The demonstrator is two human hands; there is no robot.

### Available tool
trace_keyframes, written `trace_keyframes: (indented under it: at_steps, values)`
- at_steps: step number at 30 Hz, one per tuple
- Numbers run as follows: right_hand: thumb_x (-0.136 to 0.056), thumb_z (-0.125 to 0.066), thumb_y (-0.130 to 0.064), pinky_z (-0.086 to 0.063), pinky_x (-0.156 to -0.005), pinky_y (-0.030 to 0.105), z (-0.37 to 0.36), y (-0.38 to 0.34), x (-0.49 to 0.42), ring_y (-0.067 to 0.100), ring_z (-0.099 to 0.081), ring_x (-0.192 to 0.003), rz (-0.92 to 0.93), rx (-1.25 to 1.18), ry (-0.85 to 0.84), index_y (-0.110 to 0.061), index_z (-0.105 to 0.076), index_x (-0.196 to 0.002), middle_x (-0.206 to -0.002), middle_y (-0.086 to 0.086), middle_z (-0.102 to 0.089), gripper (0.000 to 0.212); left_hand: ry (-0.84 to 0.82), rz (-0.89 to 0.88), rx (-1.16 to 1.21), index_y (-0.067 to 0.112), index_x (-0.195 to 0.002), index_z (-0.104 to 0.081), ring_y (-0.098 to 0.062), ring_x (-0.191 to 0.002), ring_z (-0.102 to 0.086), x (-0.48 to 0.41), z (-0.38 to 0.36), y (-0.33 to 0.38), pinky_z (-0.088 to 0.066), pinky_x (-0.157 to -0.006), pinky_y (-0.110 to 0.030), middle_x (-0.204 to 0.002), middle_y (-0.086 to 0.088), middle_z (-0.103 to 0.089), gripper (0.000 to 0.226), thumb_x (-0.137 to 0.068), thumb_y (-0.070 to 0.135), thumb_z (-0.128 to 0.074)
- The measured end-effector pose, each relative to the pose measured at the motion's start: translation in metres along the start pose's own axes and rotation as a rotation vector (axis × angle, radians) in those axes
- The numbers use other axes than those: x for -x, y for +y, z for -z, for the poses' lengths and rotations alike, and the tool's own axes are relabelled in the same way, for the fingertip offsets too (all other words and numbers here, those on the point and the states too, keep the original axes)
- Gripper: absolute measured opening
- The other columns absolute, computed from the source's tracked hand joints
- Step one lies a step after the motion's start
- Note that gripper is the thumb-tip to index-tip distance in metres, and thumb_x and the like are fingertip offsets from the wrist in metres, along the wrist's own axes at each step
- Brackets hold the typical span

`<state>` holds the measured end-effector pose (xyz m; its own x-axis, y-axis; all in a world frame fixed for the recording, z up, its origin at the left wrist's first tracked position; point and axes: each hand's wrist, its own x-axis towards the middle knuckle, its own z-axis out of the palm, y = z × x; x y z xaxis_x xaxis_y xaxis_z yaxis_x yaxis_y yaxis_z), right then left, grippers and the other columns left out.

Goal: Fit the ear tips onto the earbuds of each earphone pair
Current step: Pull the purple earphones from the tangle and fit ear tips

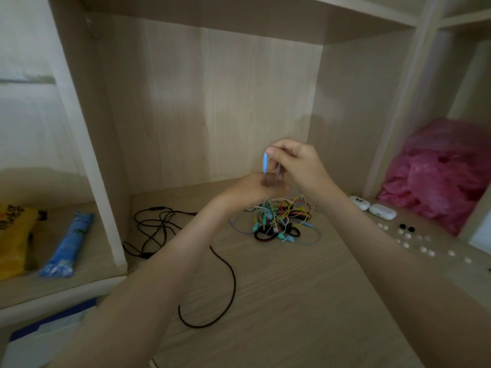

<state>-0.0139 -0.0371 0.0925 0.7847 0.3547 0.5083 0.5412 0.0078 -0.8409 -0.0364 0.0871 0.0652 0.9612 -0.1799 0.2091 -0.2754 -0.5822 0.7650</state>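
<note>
Nothing legible: the yellow bag (13,235) carries red print and the blue packet (66,245) dark print, both too blurred.

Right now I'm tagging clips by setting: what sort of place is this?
Likely a home desk nook in wooden shelving: pink plastic bag in a side cubby, blue packet on the left shelf.

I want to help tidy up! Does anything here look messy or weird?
Yes. The coloured earphones lie in one tangled heap on the desk, under the blue earphone pinched by the right hand. Small ear tips are scattered loose to the heap's right, and a black cable sprawls in front. Nothing looks broken.
</note>
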Motion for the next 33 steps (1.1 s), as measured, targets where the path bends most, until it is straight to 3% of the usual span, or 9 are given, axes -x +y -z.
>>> trace_keyframes:
  at_steps: [3, 5, 8, 11, 17, 21, 24, 27, 33]
  values:
    - [-0.090, -0.058, -0.007, -0.041, -0.042, 0.019, 0.001, 0.001, -0.001, 0.015, -0.048, -0.055, 0.029, -0.072, 0.067, -0.011, -0.057, -0.081, -0.069, 0.003, -0.055, 0.010, 0.059, -0.046, 0.071, 0.016, -0.080, -0.065, -0.014, -0.090, -0.063, -0.008, -0.004, 0.001, -0.049, -0.090, -0.033, -0.091, -0.003, -0.067, 0.034, -0.100, 0.031, -0.042]
    - [-0.088, -0.060, -0.008, -0.045, -0.052, 0.016, 0.000, 0.011, 0.000, 0.010, -0.052, -0.064, -0.016, -0.127, 0.111, -0.014, -0.054, -0.094, -0.084, 0.002, -0.055, 0.010, 0.108, -0.049, 0.253, 0.011, -0.083, -0.062, -0.006, -0.072, -0.066, -0.010, -0.005, 0.004, -0.053, -0.076, -0.024, -0.079, -0.003, -0.066, 0.035, -0.101, 0.030, -0.039]
    - [-0.090, -0.059, -0.016, -0.054, -0.073, 0.025, -0.002, 0.034, 0.007, 0.016, -0.062, -0.090, -0.163, -0.231, 0.002, -0.011, -0.047, -0.119, -0.105, 0.003, -0.059, 0.032, 0.205, -0.052, 0.413, 0.014, -0.081, -0.059, 0.000, -0.058, -0.060, -0.014, -0.004, 0.008, -0.052, -0.063, -0.021, -0.073, 0.000, -0.062, 0.032, -0.102, 0.025, -0.038]
    - [-0.092, -0.054, -0.016, -0.050, -0.092, 0.036, -0.003, 0.052, 0.012, 0.021, -0.063, -0.099, -0.241, -0.230, -0.168, -0.004, -0.050, -0.120, -0.111, 0.011, -0.062, 0.031, 0.256, -0.034, 0.444, 0.013, -0.067, -0.050, -0.010, -0.052, -0.055, -0.015, 0.003, 0.009, -0.045, -0.054, -0.023, -0.057, 0.001, -0.061, 0.044, -0.103, 0.029, -0.031]
    - [-0.086, -0.061, -0.003, -0.044, -0.075, 0.017, -0.001, 0.060, 0.010, 0.006, -0.057, -0.074, -0.173, 0.126, -0.245, -0.012, -0.060, -0.089, -0.080, -0.002, -0.061, 0.009, 0.316, -0.078, 0.519, 0.012, -0.070, -0.047, -0.015, -0.051, -0.057, -0.010, 0.014, 0.004, -0.044, -0.060, -0.028, -0.048, 0.003, -0.059, 0.042, -0.104, 0.027, -0.027]
    - [-0.089, -0.059, -0.007, -0.038, -0.063, 0.006, 0.002, 0.067, 0.007, 0.005, -0.052, -0.073, -0.166, 0.323, -0.230, -0.010, -0.060, -0.093, -0.083, -0.001, -0.058, 0.005, 0.299, -0.082, 0.589, 0.009, -0.079, -0.054, -0.014, -0.062, -0.065, -0.007, 0.022, 0.002, -0.053, -0.072, -0.032, -0.064, -0.002, -0.067, 0.039, -0.103, 0.027, -0.029]
    - [-0.089, -0.059, -0.011, -0.042, -0.070, 0.019, 0.010, 0.075, 0.005, 0.013, -0.056, -0.079, -0.134, 0.439, -0.140, -0.014, -0.063, -0.093, -0.082, -0.002, -0.061, 0.006, 0.252, -0.018, 0.524, 0.007, -0.094, -0.056, -0.014, -0.076, -0.066, -0.003, 0.026, 0.001, -0.054, -0.081, -0.032, -0.085, -0.008, -0.066, 0.035, -0.102, 0.030, -0.032]
    - [-0.090, -0.057, -0.015, -0.046, -0.064, 0.023, 0.018, 0.080, 0.003, 0.012, -0.055, -0.066, -0.154, 0.475, -0.001, -0.015, -0.064, -0.091, -0.071, -0.005, -0.059, 0.007, 0.206, 0.115, 0.455, 0.003, -0.107, -0.054, -0.018, -0.080, -0.063, -0.001, 0.029, -0.002, -0.054, -0.079, -0.028, -0.090, -0.010, -0.062, 0.031, -0.102, 0.027, -0.035]
    - [-0.096, -0.047, -0.015, -0.057, -0.054, 0.044, 0.035, 0.084, 0.000, 0.032, -0.065, -0.069, -0.260, 0.220, 0.277, -0.016, -0.054, -0.085, -0.085, 0.010, -0.063, 0.013, 0.072, 0.301, 0.470, 0.002, -0.084, -0.049, -0.012, -0.039, -0.057, 0.003, 0.034, -0.014, -0.048, -0.042, -0.019, -0.064, -0.010, -0.056, 0.023, -0.101, 0.006, -0.033]
